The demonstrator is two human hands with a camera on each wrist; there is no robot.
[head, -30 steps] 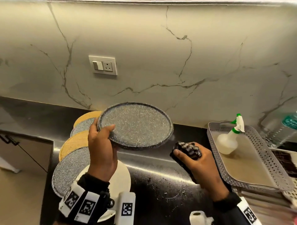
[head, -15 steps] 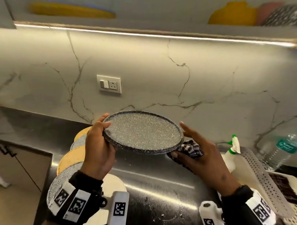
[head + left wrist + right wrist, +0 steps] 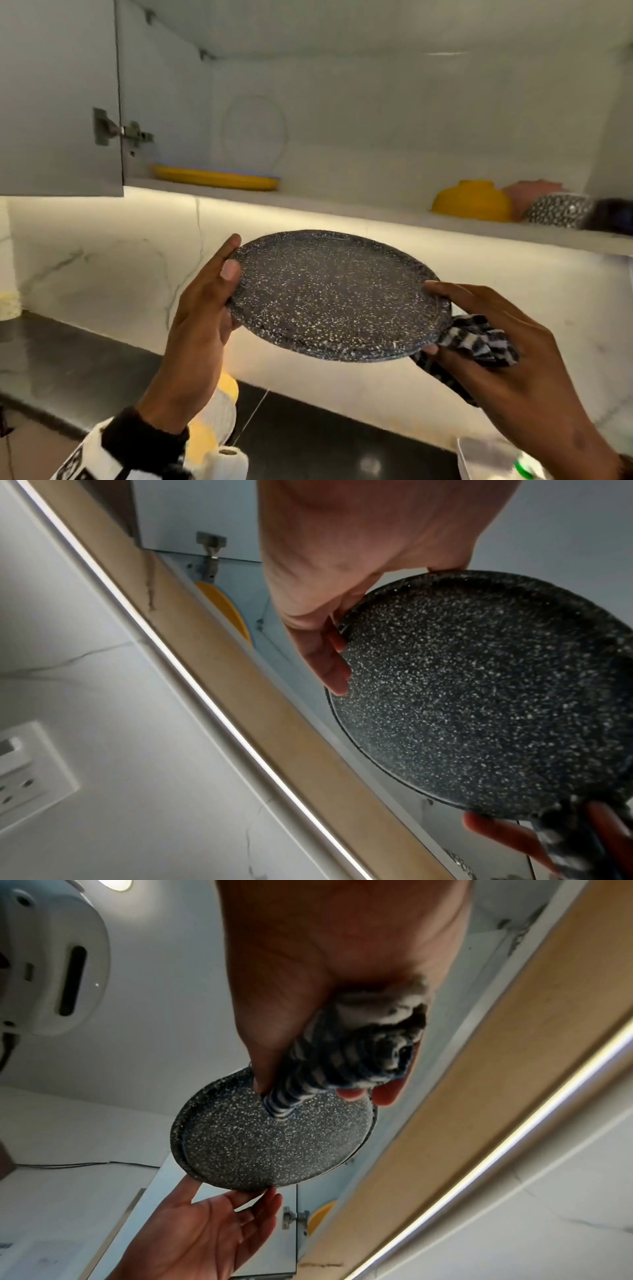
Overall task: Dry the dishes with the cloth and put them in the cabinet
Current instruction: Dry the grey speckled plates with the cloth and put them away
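A dark speckled plate (image 3: pixel 335 294) is held level in the air, just below and in front of the open cabinet's shelf (image 3: pixel 342 207). My left hand (image 3: pixel 227 284) grips its left rim, thumb on top and fingers underneath (image 3: pixel 329 656). My right hand (image 3: pixel 445 318) holds the right rim under its thumb, with a bunched dark-and-white checked cloth (image 3: pixel 479 339) gripped in its fingers against the plate's underside (image 3: pixel 270 1139). In the right wrist view the cloth (image 3: pixel 349 1056) sticks out of the fist onto the plate.
On the shelf lie a yellow plate (image 3: pixel 215 178) at the left and upturned bowls at the right: yellow (image 3: pixel 471 200), pink (image 3: pixel 534 192), speckled (image 3: pixel 558 209). The cabinet door (image 3: pixel 58 99) stands open at the left. Below are the dark counter (image 3: pixel 85 370) and a tray corner (image 3: pixel 479 455).
The right hand with the cloth came up to the plate's right rim. Both hands then raised the plate from over the counter up towards the cabinet shelf.
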